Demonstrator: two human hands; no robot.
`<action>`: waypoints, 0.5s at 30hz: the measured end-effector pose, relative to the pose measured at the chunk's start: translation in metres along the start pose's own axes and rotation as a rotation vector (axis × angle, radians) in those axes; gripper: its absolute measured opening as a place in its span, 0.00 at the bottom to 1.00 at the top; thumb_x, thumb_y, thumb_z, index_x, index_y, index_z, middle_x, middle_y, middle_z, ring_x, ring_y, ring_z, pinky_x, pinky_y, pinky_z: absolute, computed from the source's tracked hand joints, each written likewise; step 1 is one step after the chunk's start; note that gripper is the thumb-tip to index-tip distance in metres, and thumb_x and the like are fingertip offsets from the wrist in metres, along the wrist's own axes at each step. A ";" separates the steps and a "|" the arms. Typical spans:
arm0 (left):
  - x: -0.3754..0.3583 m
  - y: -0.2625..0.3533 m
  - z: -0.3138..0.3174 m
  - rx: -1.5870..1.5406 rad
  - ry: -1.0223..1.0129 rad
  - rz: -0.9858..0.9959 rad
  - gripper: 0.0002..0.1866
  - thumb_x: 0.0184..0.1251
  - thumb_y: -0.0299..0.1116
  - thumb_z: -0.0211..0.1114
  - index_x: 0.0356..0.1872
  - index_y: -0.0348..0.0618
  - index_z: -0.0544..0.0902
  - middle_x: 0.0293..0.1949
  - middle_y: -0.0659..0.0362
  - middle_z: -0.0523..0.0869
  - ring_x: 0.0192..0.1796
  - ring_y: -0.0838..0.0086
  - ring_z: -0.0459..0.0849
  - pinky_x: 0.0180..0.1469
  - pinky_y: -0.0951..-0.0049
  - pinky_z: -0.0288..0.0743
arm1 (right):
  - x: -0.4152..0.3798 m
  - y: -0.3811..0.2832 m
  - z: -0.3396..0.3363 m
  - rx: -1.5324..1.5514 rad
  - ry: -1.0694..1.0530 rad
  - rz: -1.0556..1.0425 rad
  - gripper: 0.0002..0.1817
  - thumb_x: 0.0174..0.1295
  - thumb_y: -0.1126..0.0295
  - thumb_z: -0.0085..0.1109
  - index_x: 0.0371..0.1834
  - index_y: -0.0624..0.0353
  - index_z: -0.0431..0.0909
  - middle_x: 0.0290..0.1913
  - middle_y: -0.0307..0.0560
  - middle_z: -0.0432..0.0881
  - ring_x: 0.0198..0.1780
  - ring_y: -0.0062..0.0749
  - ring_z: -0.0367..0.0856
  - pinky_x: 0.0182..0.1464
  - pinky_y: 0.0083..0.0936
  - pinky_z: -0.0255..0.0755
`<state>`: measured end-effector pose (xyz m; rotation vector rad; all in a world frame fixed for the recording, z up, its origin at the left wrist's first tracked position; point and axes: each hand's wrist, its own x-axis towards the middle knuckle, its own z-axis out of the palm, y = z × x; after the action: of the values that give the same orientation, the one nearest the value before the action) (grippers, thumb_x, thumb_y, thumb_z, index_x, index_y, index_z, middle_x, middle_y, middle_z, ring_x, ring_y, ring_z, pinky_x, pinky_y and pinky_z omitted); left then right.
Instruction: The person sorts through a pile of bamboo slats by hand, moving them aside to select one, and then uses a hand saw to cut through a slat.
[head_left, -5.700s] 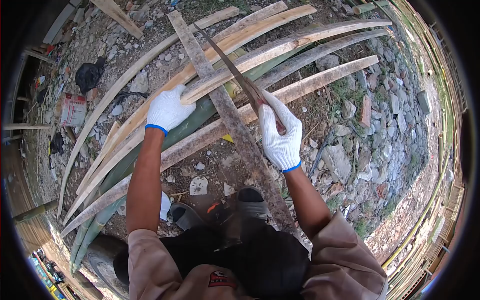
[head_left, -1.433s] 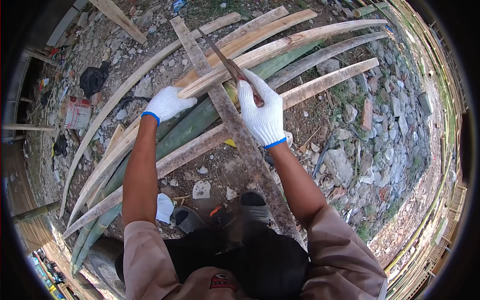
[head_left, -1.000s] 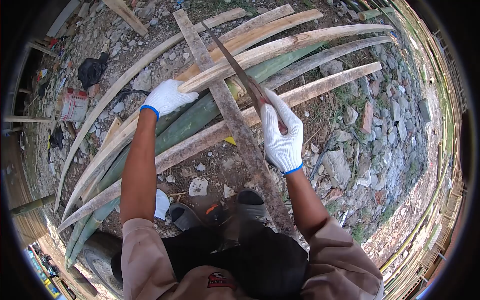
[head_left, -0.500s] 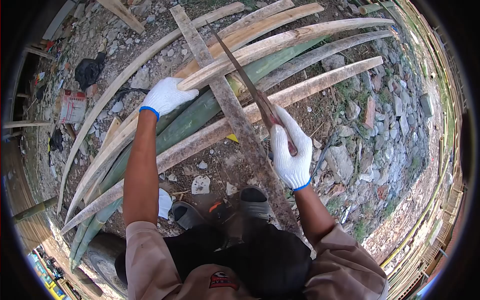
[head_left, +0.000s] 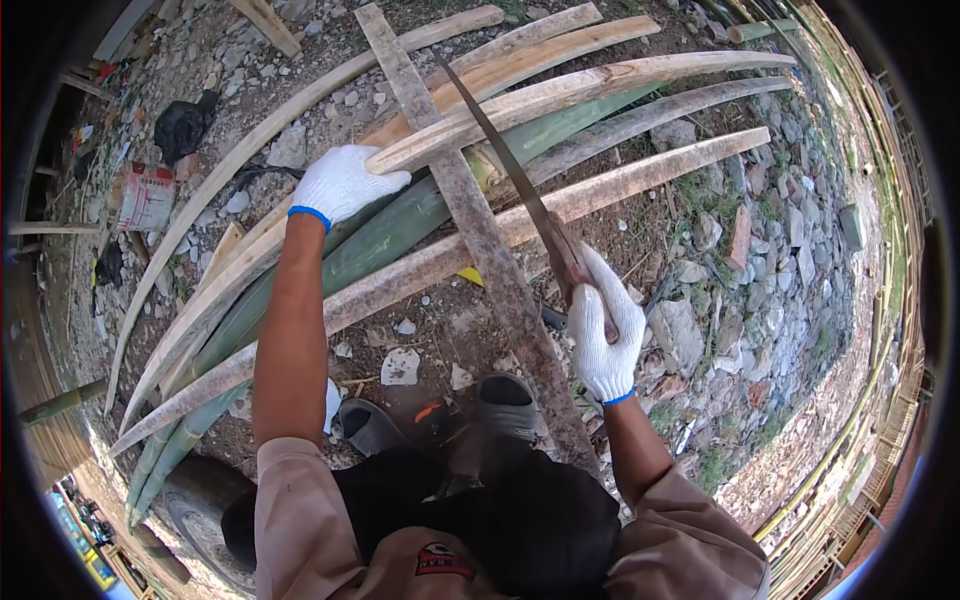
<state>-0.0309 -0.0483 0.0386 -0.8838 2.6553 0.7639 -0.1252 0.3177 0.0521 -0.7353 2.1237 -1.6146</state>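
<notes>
My left hand (head_left: 348, 185), in a white knit glove, is closed over a long pale wooden plank (head_left: 570, 95) and presses it down. My right hand (head_left: 608, 335), gloved the same way, grips the handle of a hand saw (head_left: 510, 170). The saw's long tapering blade points up and left and crosses over the held plank, right of my left hand. Under that plank a weathered crosswise board (head_left: 475, 215) runs from the top down towards my feet. Green bamboo poles (head_left: 385, 240) lie below and beside the plank.
More planks lie around, including a weathered one (head_left: 650, 180) nearer me and a pale one (head_left: 225, 170) at left. Rubble stones (head_left: 680, 335) cover the ground at right. My sandals (head_left: 507, 400) stand close by. A black plastic bag (head_left: 185, 125) and a torn sack (head_left: 147, 197) lie at left.
My right hand has drawn the saw back slightly, down and to the right. My left hand keeps its hold on the plank. The whole view has shifted a little.
</notes>
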 end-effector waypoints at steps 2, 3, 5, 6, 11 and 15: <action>0.001 -0.003 0.006 0.046 0.068 0.025 0.31 0.64 0.61 0.71 0.54 0.43 0.90 0.43 0.43 0.92 0.43 0.50 0.91 0.49 0.56 0.82 | 0.050 -0.001 0.037 -0.025 0.051 -0.062 0.21 0.76 0.70 0.60 0.69 0.68 0.80 0.50 0.55 0.92 0.46 0.22 0.87 0.50 0.24 0.80; -0.002 -0.004 0.009 0.084 0.122 0.044 0.31 0.64 0.63 0.70 0.54 0.45 0.90 0.44 0.42 0.92 0.45 0.48 0.91 0.50 0.55 0.83 | 0.077 0.008 0.063 0.104 0.117 -0.225 0.20 0.76 0.68 0.62 0.66 0.68 0.82 0.48 0.54 0.93 0.43 0.23 0.87 0.47 0.25 0.80; -0.012 0.007 0.007 0.139 0.214 0.018 0.33 0.64 0.66 0.69 0.53 0.46 0.90 0.44 0.42 0.92 0.46 0.47 0.91 0.50 0.54 0.83 | 0.109 0.001 0.084 0.120 0.077 -0.171 0.21 0.75 0.67 0.62 0.67 0.69 0.80 0.48 0.57 0.92 0.43 0.22 0.88 0.47 0.23 0.80; -0.018 0.011 0.008 0.184 0.297 -0.010 0.34 0.63 0.69 0.69 0.52 0.47 0.90 0.44 0.43 0.92 0.47 0.46 0.91 0.51 0.52 0.83 | 0.102 -0.001 0.079 0.123 0.090 -0.160 0.21 0.75 0.67 0.62 0.67 0.69 0.80 0.48 0.57 0.92 0.43 0.22 0.88 0.47 0.23 0.80; -0.019 0.009 0.007 0.216 0.316 -0.013 0.38 0.62 0.75 0.66 0.45 0.45 0.88 0.39 0.41 0.91 0.46 0.43 0.89 0.48 0.50 0.81 | 0.020 0.015 0.022 0.017 0.038 -0.190 0.25 0.73 0.74 0.61 0.73 0.66 0.76 0.55 0.57 0.92 0.50 0.27 0.91 0.56 0.25 0.80; -0.013 0.001 0.010 0.254 0.308 -0.048 0.40 0.61 0.80 0.62 0.43 0.46 0.87 0.36 0.39 0.90 0.46 0.42 0.90 0.48 0.47 0.82 | 0.006 -0.002 0.010 -0.035 0.033 -0.074 0.24 0.73 0.73 0.61 0.71 0.68 0.78 0.52 0.56 0.93 0.49 0.27 0.91 0.56 0.26 0.81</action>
<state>-0.0212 -0.0356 0.0354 -1.0616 2.8931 0.2857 -0.1239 0.3062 0.0512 -0.8123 2.1768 -1.6418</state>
